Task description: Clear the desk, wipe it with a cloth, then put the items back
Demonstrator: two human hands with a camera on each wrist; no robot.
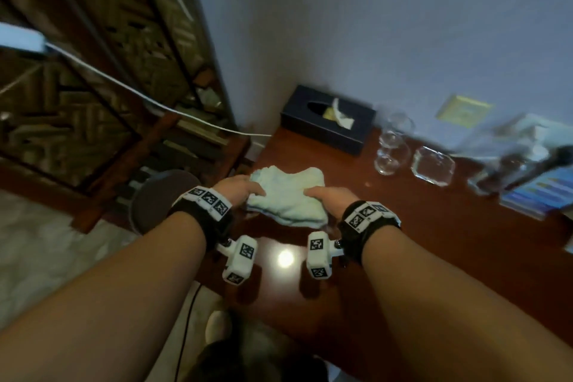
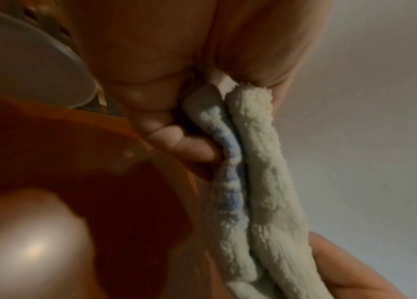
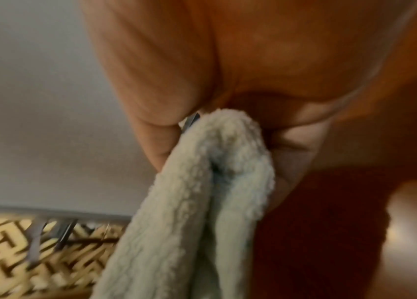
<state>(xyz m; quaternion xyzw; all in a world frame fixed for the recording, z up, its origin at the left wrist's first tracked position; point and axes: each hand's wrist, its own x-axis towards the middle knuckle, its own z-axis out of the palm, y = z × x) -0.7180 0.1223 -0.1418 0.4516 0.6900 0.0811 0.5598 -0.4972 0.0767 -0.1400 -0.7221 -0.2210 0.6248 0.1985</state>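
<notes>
Cloth held between two hands at frame centre, over the desk's left end.

The left hand [image 1: 240, 192] grips the cloth [image 1: 286, 195] from the left, the right hand [image 1: 330, 197] from the right; on the desk [image 1: 434, 226] up and to the right stands a tissue box [image 1: 327, 118], with glasses [image 1: 392, 149] and a glass dish [image 1: 432, 166] right of it.

Plain pale wall [image 1: 372, 25] ran behind, with a yellow plate [image 1: 463, 110] fixed on it at right, blurred. Dark wooden lattice screen [image 1: 108, 56] with a zigzag pattern stood at left, meeting the wall. A white cable [image 1: 124, 84] crossed in front of the screen from a white block [image 1: 18, 39] at far left. Round dark stool [image 1: 161, 195] sat just beside the desk [image 1: 403, 242] at its left edge. Pale floor [image 1: 46, 257] below, with a thin black cord [image 1: 186, 335] and a light slipper [image 1: 218, 327] near it.
</notes>
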